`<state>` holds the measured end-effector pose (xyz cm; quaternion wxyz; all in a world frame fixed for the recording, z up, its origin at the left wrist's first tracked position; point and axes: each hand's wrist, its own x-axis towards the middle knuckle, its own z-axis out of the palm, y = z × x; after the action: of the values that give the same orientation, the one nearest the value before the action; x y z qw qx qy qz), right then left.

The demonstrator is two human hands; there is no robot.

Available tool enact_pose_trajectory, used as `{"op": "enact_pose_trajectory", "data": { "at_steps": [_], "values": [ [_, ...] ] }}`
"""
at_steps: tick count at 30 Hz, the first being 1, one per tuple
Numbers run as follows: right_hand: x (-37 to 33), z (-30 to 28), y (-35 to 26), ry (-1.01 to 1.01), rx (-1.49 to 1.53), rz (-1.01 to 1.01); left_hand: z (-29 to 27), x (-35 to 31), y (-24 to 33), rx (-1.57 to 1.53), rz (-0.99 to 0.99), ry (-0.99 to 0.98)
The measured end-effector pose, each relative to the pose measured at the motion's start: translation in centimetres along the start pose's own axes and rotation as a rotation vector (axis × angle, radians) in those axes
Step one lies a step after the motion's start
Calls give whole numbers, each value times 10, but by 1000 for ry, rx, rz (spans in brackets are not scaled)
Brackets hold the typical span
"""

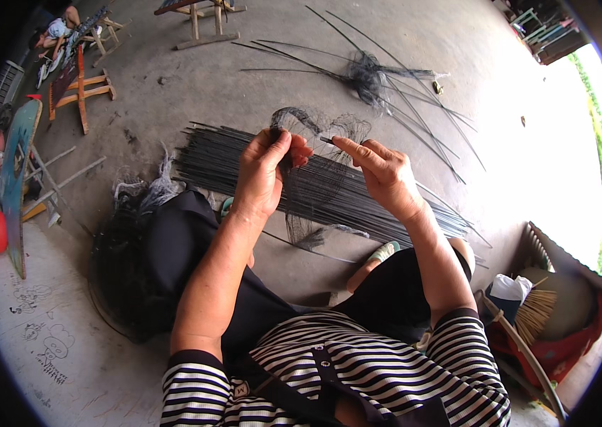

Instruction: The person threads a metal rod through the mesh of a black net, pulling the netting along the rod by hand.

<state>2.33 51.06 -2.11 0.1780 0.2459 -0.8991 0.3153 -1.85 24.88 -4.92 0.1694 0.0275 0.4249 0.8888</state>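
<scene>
My left hand (pixel 265 171) is closed, thumb pressed against the fingers, on a fine black net (pixel 301 233) that hangs down between my knees. A thicker dark band of the net loops up over the fingertips. My right hand (pixel 386 171) pinches a short, thin black piece (pixel 326 139) that points toward the left hand; I cannot make out its exact kind. Loose mesh bunches up just beyond both hands. Below them a bundle of long, thin dark rods (pixel 208 160) lies across the floor.
Farther off, several loose rods lie around a clump of dark netting (pixel 366 75). Wooden trestles (pixel 87 92) stand at the far left, near a bluish board (pixel 18 171). A dark netting pile (pixel 119 263) sits by my left leg. A red container (pixel 564 363) is at my right.
</scene>
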Motion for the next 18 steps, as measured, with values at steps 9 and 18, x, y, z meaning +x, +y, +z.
{"op": "enact_pose_trajectory", "data": {
  "at_steps": [9, 18],
  "values": [
    [7, 22, -8, 207, 360, 81, 10, -8, -13, -92, -176, -14],
    [7, 6, -7, 4, 8, 39, 6, -3, 2, 35, -37, 181]
  ]
}}
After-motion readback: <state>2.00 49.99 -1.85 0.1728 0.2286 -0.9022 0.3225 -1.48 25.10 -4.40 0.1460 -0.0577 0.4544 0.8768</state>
